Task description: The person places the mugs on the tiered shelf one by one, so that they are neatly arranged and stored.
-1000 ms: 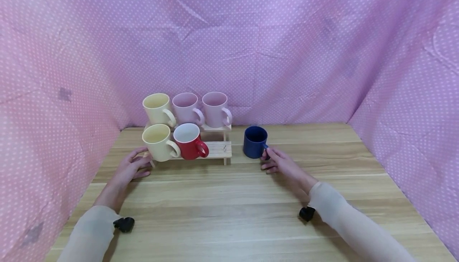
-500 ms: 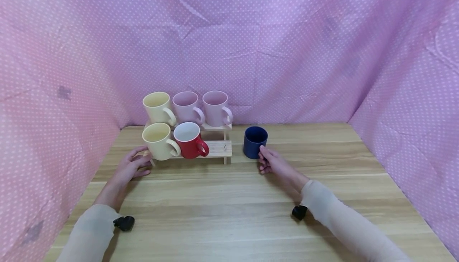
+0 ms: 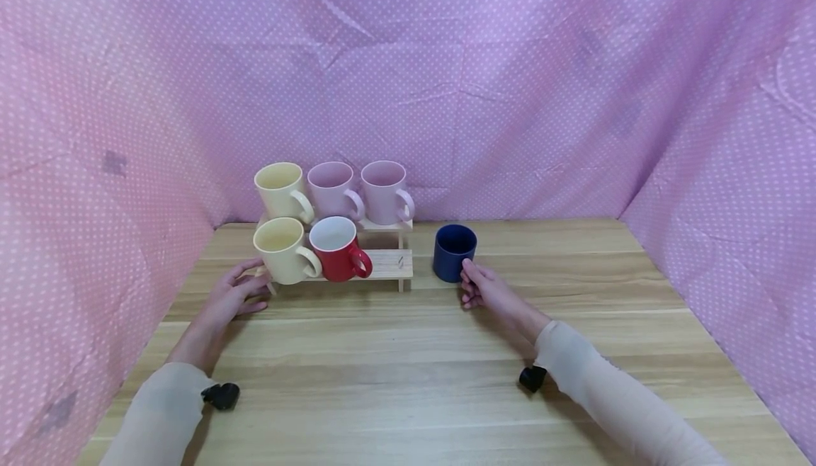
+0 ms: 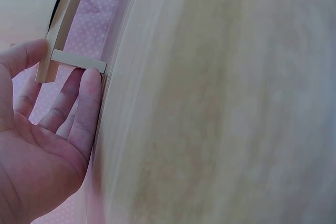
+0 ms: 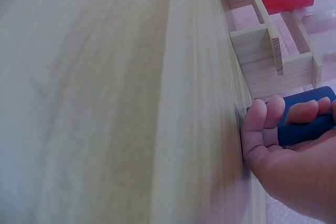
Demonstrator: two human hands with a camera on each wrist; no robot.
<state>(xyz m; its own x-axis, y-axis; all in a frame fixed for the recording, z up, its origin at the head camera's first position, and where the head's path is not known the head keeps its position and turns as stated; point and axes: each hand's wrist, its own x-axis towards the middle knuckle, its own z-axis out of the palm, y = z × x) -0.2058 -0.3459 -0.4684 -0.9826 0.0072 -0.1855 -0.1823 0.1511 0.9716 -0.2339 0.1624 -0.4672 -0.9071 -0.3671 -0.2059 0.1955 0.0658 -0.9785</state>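
Note:
A dark blue mug [image 3: 452, 257] stands upright on the table, right of a two-step wooden rack [image 3: 387, 265]. My right hand [image 3: 500, 297] grips it by the handle, with thumb and fingers curled round; the handle is mostly hidden in the head view. In the right wrist view the blue mug [image 5: 310, 116] shows behind the curled fingers [image 5: 255, 124]. My left hand [image 3: 229, 301] holds the left end of the rack's lower step. From the left wrist, the thumb lies on the board end [image 4: 48, 71] and the other fingers are by the rack's leg [image 4: 79, 61].
On the lower step stand a cream mug [image 3: 280, 257] and a red mug with white inside [image 3: 336, 257]. The upper step bears another cream mug [image 3: 278, 197] and two pink mugs [image 3: 382, 200]. Pink dotted cloth [image 3: 510, 98] hangs behind the wooden table [image 3: 382, 381].
My right hand has shifted slightly left, its thumb now against the blue mug's side and covering the handle. The left hand, rack and mugs have stayed put.

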